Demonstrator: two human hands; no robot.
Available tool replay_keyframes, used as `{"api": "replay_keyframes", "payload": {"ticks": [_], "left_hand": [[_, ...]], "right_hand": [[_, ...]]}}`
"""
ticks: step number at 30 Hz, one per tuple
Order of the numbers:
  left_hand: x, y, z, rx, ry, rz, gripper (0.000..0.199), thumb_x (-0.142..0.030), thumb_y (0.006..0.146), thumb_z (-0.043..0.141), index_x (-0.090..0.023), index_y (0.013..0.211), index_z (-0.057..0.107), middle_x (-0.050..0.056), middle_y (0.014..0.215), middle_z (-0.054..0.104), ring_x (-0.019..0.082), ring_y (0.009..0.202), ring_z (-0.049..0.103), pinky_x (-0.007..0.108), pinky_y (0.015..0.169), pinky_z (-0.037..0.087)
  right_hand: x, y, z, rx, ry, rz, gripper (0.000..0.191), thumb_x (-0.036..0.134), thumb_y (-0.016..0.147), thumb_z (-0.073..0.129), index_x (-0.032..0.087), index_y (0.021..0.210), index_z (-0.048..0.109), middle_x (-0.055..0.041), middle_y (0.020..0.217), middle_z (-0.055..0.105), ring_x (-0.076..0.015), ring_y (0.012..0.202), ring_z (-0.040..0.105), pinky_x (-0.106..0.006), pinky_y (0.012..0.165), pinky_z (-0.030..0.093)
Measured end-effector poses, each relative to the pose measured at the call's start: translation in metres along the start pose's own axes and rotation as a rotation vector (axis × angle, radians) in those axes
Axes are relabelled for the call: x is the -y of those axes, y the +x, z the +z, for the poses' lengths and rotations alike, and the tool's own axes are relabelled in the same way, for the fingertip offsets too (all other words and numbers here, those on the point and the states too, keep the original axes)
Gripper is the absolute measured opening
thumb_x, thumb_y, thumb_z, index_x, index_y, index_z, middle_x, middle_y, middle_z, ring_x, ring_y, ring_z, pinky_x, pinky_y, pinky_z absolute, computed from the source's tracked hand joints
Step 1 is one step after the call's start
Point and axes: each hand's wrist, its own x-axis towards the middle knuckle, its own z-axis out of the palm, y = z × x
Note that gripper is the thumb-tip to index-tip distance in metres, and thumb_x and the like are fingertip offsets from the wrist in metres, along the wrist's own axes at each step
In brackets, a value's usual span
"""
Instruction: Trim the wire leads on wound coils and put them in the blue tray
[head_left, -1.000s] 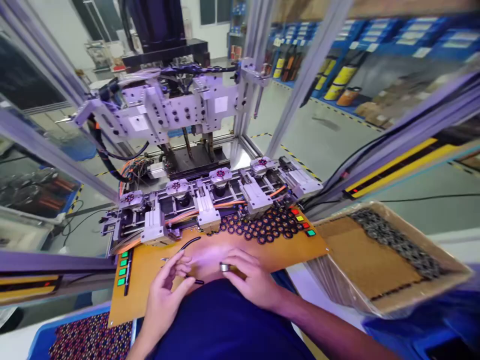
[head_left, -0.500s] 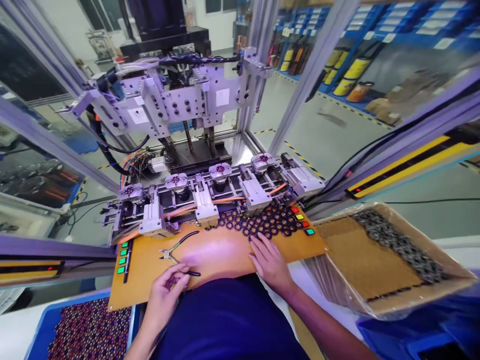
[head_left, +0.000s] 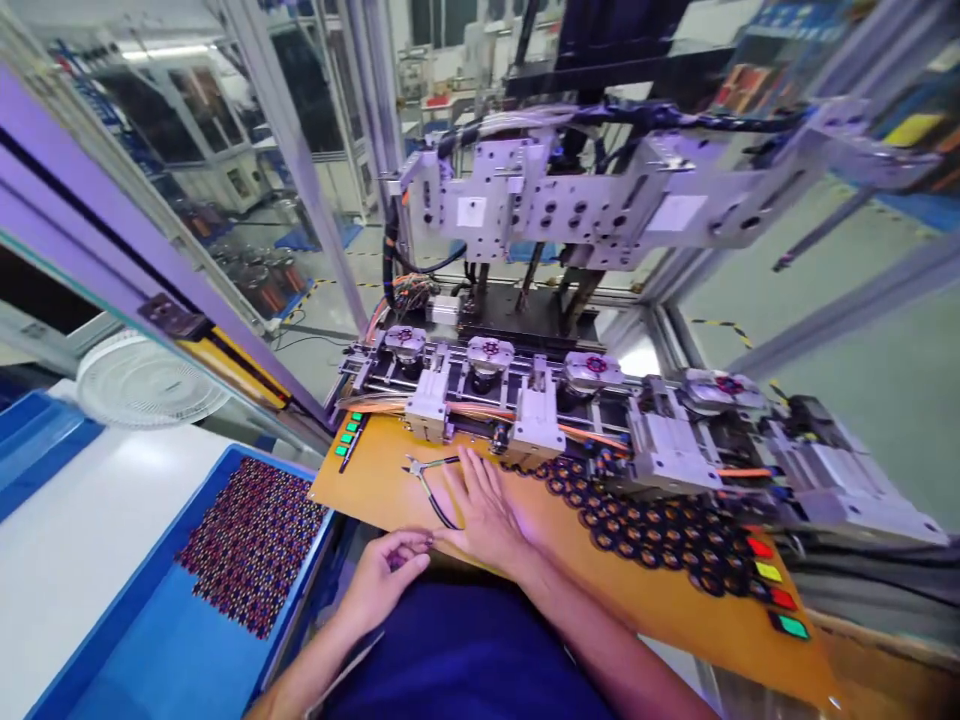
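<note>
My right hand (head_left: 486, 515) lies flat on the orange board (head_left: 630, 590), its fingers stretched toward the machine. Under its left edge is a pair of cutting pliers (head_left: 429, 482) with dark handles, jaws apart, partly beside the fingers. My left hand (head_left: 386, 578) is at the board's front edge, close to the right thumb, fingers curled against the thumb. Whatever those fingers may hold is too small or hidden to make out. To the right of the right hand, several dark ring-shaped parts (head_left: 660, 535) lie in rows on the board.
Behind the board, a machine fixture has several round stations (head_left: 491, 350) carrying small reddish parts. At the left stands a blue tray (head_left: 150, 590) with many small dark red parts. Green buttons (head_left: 349, 438) are on the board's left; red, yellow and green buttons (head_left: 780, 598) on its right.
The view has swung left. My right hand has moved left from the ring-shaped parts to beside the pliers. My left hand has stayed near the board's front edge, fingers curled.
</note>
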Motion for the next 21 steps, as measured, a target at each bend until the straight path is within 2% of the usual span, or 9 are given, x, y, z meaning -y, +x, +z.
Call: {"api": "replay_keyframes", "payload": {"ticks": [1,3,7,10,13,16,19,21], "left_hand": [[0.002,-0.003,-0.001,-0.012,-0.023,-0.004,0.041,-0.047,0.066,0.083,-0.015,0.091,0.079,0.010,0.091,0.079,0.018,0.072,0.066,0.031,0.074,0.052],[0.006,-0.006,-0.002,-0.030,-0.072,-0.014,0.042,-0.047,0.066,0.084,-0.015,0.092,0.079,0.011,0.092,0.079,0.019,0.075,0.066,0.032,0.077,0.052],[0.014,-0.003,0.001,-0.033,-0.188,-0.043,0.047,-0.051,0.065,0.084,-0.014,0.094,0.079,0.013,0.095,0.079,0.020,0.078,0.068,0.032,0.077,0.052],[0.014,0.007,0.008,-0.043,-0.293,-0.048,0.057,-0.057,0.069,0.080,-0.012,0.102,0.077,0.015,0.093,0.078,0.019,0.073,0.069,0.032,0.071,0.052],[0.005,0.016,0.013,-0.033,-0.404,0.001,0.066,-0.063,0.072,0.074,-0.014,0.115,0.073,0.018,0.111,0.075,0.023,0.089,0.071,0.035,0.080,0.054],[-0.011,0.020,0.014,0.009,-0.476,0.083,0.064,-0.061,0.071,0.076,-0.018,0.119,0.072,0.017,0.126,0.069,0.028,0.113,0.065,0.038,0.094,0.051],[-0.027,0.018,0.010,0.059,-0.498,0.141,0.056,-0.057,0.070,0.080,-0.018,0.109,0.076,0.016,0.130,0.067,0.032,0.118,0.062,0.041,0.097,0.050],[-0.036,0.016,0.007,0.102,-0.505,0.165,0.053,-0.057,0.069,0.080,-0.017,0.104,0.077,0.016,0.130,0.067,0.034,0.116,0.063,0.044,0.099,0.049]], "right_hand": [[-0.001,0.003,0.002,0.025,0.002,0.011,0.093,0.053,0.074,0.079,0.006,0.145,0.043,-0.0315,0.154,0.030,-0.0476,0.143,0.027,-0.068,0.109,0.033],[-0.005,0.005,0.004,0.066,0.013,0.033,0.083,0.050,0.080,0.073,0.006,0.144,0.045,-0.0311,0.149,0.037,-0.0478,0.138,0.034,-0.070,0.107,0.033],[-0.012,0.001,0.002,0.104,0.075,0.054,0.044,0.029,0.090,0.058,0.006,0.128,0.058,-0.0233,0.114,0.062,-0.0375,0.110,0.056,-0.058,0.095,0.048],[-0.007,0.001,-0.007,0.083,0.169,0.066,0.030,0.022,0.089,0.054,0.010,0.115,0.064,-0.0163,0.096,0.063,-0.0316,0.092,0.060,-0.051,0.083,0.055],[0.010,0.004,-0.027,0.049,0.328,0.056,0.031,0.021,0.091,0.053,0.012,0.119,0.061,-0.0138,0.097,0.062,-0.0276,0.091,0.061,-0.044,0.080,0.057],[0.034,0.007,-0.048,0.033,0.532,0.017,0.041,0.021,0.089,0.056,0.016,0.129,0.055,-0.0126,0.111,0.062,-0.0246,0.104,0.062,-0.039,0.090,0.056],[0.051,0.009,-0.061,0.007,0.723,0.043,0.045,0.022,0.085,0.058,0.016,0.130,0.055,-0.0137,0.118,0.061,-0.0260,0.114,0.059,-0.042,0.100,0.052],[0.057,0.011,-0.065,0.008,0.853,0.120,0.045,0.024,0.085,0.060,0.016,0.129,0.055,-0.0154,0.121,0.060,-0.0269,0.116,0.058,-0.042,0.098,0.053]]}}
